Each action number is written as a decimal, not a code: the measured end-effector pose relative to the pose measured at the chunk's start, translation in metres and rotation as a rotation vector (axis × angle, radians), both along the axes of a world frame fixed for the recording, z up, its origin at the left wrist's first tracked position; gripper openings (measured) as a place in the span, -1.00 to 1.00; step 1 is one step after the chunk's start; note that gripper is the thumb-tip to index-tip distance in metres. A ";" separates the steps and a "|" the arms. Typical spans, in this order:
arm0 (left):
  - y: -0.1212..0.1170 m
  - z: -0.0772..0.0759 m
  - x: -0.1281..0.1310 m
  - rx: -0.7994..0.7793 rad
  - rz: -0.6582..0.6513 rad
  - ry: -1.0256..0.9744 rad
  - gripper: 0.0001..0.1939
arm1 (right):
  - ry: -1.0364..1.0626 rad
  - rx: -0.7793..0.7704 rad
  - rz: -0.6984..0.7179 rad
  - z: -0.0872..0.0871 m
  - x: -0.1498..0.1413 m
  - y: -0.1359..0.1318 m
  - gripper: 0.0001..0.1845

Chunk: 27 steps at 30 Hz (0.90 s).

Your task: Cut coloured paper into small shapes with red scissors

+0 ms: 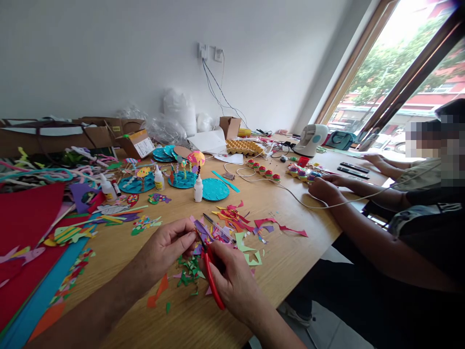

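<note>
My right hand [236, 283] is closed round the red handles of a pair of scissors [214, 283], whose dark blades point up and left. Just left of the blades, my left hand [172, 242] pinches something too small to make out between thumb and fingers. Below and behind both hands lie paper scraps: green bits [189, 271], purple pieces, red and orange strips [236, 215] and light green cut-outs [250, 249]. A dark pen-like stick [214, 222] rests among the scraps. Beyond them stands a white glue bottle [198, 188] beside a round turquoise disc [215, 189].
Decorated turquoise discs [181, 178], more glue bottles [159, 178] and coloured paper sheets [27, 218] lie left. Two people sit right; one person's hands [325, 189] work near painted egg-carton pieces [300, 172]. A white cable [290, 191] crosses the table. A white fan [310, 139] stands behind.
</note>
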State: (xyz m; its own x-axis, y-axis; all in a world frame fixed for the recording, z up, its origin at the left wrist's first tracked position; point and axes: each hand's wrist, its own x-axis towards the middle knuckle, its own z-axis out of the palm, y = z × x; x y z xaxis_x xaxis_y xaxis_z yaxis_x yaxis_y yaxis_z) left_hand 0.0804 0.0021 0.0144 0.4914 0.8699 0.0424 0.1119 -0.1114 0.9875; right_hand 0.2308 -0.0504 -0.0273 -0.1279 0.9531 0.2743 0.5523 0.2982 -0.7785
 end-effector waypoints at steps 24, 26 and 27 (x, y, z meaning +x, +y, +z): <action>0.004 0.000 -0.009 0.053 -0.050 0.103 -0.79 | -0.100 -0.001 -0.015 -0.008 0.006 0.001 -0.72; 0.005 -0.001 -0.009 0.051 -0.053 0.104 -0.79 | -0.095 -0.010 -0.011 -0.008 0.007 0.001 -0.71; 0.006 -0.001 -0.010 0.052 -0.055 0.104 -0.80 | -0.083 -0.019 -0.005 -0.007 0.007 0.000 -0.71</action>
State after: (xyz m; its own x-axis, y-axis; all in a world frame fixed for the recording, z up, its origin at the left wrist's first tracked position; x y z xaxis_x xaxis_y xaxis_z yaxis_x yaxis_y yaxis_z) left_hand 0.0708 0.0079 0.0131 0.5422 0.8396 0.0326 0.2059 -0.1704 0.9636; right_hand 0.2379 -0.0501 -0.0346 -0.1445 0.9587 0.2451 0.6170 0.2809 -0.7351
